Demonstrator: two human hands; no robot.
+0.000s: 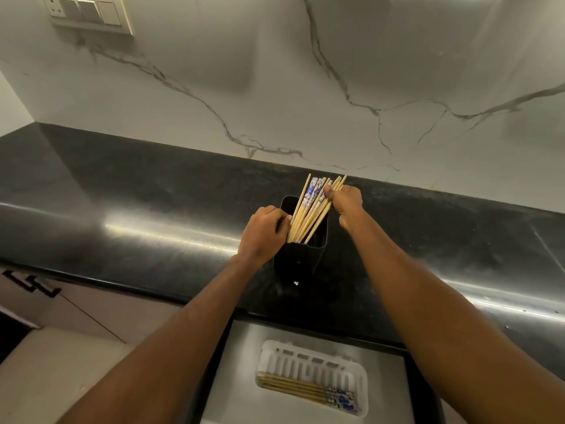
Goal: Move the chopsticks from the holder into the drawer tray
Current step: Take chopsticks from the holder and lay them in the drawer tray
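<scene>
A black rectangular holder [298, 261] stands on the dark countertop with several bamboo chopsticks [308, 209] leaning in it, their tops patterned blue and white. My left hand [264, 232] grips the holder's left rim. My right hand [345, 201] is closed around the upper ends of some chopsticks on the right side of the bundle. Below, in the open drawer, a white slotted tray [305, 359] holds several chopsticks [308, 390] lying flat along its near side.
The black countertop [137, 209] runs left to right under a white marble backsplash [275, 87]. A switch plate [88, 12] sits on the wall at top left. The steel drawer floor [232, 377] surrounds the tray; a cabinet front [61, 301] is at lower left.
</scene>
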